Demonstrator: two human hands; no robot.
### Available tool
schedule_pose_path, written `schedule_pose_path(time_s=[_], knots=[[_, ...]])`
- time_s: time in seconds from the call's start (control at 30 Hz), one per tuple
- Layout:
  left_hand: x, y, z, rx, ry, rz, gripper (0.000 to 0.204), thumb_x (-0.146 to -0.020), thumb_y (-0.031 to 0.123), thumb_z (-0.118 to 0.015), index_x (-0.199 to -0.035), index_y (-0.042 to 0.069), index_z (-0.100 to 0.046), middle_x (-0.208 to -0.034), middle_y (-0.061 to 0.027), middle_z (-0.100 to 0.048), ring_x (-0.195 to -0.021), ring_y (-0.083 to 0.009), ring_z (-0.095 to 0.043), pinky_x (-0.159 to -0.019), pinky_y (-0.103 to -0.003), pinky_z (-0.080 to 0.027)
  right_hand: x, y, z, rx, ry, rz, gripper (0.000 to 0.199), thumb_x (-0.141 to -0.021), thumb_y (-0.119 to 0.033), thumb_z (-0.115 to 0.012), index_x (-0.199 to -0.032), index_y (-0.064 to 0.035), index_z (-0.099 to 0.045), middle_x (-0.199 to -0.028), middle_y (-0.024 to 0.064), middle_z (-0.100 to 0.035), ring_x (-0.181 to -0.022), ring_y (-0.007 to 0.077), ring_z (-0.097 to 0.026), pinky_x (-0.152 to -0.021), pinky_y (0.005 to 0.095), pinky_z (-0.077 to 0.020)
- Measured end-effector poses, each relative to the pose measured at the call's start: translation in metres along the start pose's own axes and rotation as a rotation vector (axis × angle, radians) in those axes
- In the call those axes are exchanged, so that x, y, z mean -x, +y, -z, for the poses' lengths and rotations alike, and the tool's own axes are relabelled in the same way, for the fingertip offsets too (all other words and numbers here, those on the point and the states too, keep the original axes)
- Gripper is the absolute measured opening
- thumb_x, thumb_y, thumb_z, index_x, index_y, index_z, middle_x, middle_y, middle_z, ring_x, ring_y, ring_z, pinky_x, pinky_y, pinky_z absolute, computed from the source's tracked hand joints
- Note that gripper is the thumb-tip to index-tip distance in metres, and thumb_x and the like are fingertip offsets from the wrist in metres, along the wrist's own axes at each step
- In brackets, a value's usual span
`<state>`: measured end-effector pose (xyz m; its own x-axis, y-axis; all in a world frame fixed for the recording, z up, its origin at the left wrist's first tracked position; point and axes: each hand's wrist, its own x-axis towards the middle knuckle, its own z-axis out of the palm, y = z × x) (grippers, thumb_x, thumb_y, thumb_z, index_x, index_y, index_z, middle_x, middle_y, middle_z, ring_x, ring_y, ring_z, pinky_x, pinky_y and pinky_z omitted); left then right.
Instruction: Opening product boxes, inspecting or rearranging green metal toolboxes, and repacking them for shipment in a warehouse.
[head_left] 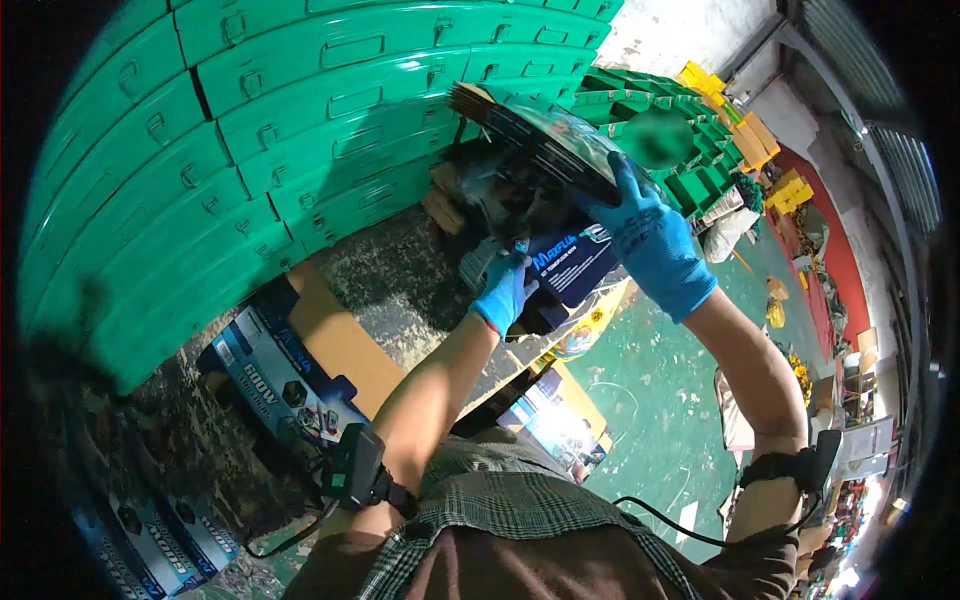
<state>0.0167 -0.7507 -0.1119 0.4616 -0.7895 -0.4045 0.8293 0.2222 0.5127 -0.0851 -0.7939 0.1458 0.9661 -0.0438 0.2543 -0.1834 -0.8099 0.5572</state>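
My right hand (650,235), in a blue glove, grips the right end of a dark, flat printed cardboard piece (545,150) that is raised and tilted above the bench. Its left end looks layered, and its upper face is glossy. Beneath it stands a dark blue printed carton (575,265). At that carton's near left side is my left hand (505,290), also gloved in blue. Its fingers are curled together, and what they pinch is too small to tell. Dark, blurred contents (495,190) lie in shadow under the raised cardboard.
Stacked green metal cases (340,110) wall off the far left. On the worn bench (400,270) lies an opened printed carton (290,385) with a brown flap. More printed boxes (150,540) sit lower left. Another carton (560,415) is below the bench edge. Green bins (700,185) stand at the back right.
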Motion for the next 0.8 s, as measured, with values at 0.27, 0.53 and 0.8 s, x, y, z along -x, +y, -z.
schedule_pose_path(time_s=[0.27, 0.53, 0.8], knots=[[-0.014, 0.026, 0.023, -0.412, -0.442, -0.524, 0.039, -0.081, 0.020, -0.061, -0.119, 0.017, -0.051, -0.100, -0.0045, -0.057, -0.101, -0.0151, -0.048, -0.088, -0.036, -0.046, -0.020, -0.022, 0.012, 0.039, -0.086, 0.161, 0.037, -0.081, -0.013, -0.055, -0.111, -0.0324, -0.065, -0.137, 0.0190, -0.042, -0.074, 0.0263, -0.059, -0.061, 0.0334, -0.0532], [0.035, 0.058, -0.039, -1.131, -0.367, -1.070, 0.040, -0.092, 0.023, -0.051, -0.131, 0.015, -0.045, -0.123, -0.0046, -0.053, -0.110, -0.0156, -0.052, -0.092, -0.035, -0.045, -0.011, -0.016, 0.009, 0.114, -0.220, 0.098, 0.035, -0.077, -0.010, -0.056, -0.106, -0.0270, -0.063, -0.124, 0.0093, -0.047, -0.089, 0.0248, -0.056, -0.067, 0.0326, -0.0538], [0.099, 0.067, -0.051, 0.027, -0.277, -0.168, 0.032, -0.093, 0.023, -0.053, -0.121, 0.008, -0.054, -0.116, -0.0059, -0.059, -0.102, -0.0176, -0.058, -0.085, -0.033, -0.050, 0.015, -0.035, 0.009, 0.094, -0.210, 0.116, 0.024, -0.075, -0.020, -0.060, -0.097, -0.0267, -0.064, -0.118, 0.0081, -0.048, -0.083, 0.0255, -0.052, -0.062, 0.0331, -0.0492]])
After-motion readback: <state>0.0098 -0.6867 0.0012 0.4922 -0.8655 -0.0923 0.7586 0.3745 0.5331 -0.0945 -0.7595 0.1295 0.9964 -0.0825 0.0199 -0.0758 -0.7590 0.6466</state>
